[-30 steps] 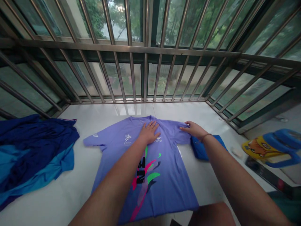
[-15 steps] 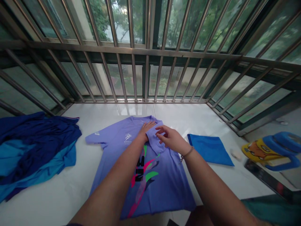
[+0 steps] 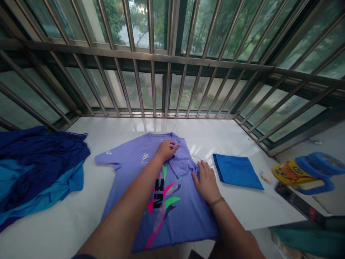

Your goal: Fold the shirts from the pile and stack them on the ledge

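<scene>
A purple T-shirt (image 3: 129, 183) lies front up on the white surface, its collar towards the window and its left-side sleeve spread out. Its right-side sleeve is folded inward over the chest, with creases near the shoulder. My left hand (image 3: 165, 150) is over the upper chest beside this folded sleeve, its fingers loosely bent and apart, with no cloth visibly gripped. Against the shirt's right edge my right hand (image 3: 207, 182) rests flat with its fingers stretched out. Just right of that hand is a folded blue cloth (image 3: 238, 171).
Crumpled dark and light blue clothes (image 3: 45, 165) are heaped at the left. On the right are a yellow and blue bottle (image 3: 307, 171) and a dark flat box (image 3: 299, 205). Metal window bars (image 3: 151, 57) rise behind the white surface (image 3: 88, 126).
My right hand has moved down from the folded sleeve to the shirt's right edge and flattened. My left hand's fingers, flat near the collar before, are now bent. The folded sleeve looks more creased.
</scene>
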Demonstrator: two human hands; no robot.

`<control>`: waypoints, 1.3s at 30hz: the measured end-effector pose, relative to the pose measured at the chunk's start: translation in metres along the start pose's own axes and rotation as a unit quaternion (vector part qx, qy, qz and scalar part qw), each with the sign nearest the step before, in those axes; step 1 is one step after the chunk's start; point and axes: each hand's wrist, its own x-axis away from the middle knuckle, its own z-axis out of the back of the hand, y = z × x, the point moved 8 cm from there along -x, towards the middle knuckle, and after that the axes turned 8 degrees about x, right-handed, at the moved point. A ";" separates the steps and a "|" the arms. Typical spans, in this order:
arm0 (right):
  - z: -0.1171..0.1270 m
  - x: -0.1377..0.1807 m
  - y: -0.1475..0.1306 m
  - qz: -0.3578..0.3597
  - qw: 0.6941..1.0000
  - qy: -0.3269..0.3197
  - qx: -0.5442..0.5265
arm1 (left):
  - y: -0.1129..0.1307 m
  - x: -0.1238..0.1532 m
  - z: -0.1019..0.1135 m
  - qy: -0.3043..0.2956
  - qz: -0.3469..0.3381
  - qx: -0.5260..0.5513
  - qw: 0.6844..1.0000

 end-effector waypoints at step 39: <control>0.051 0.011 -0.058 0.049 0.986 0.111 -0.116 | 0.055 0.094 -0.036 -0.112 0.346 0.558 0.746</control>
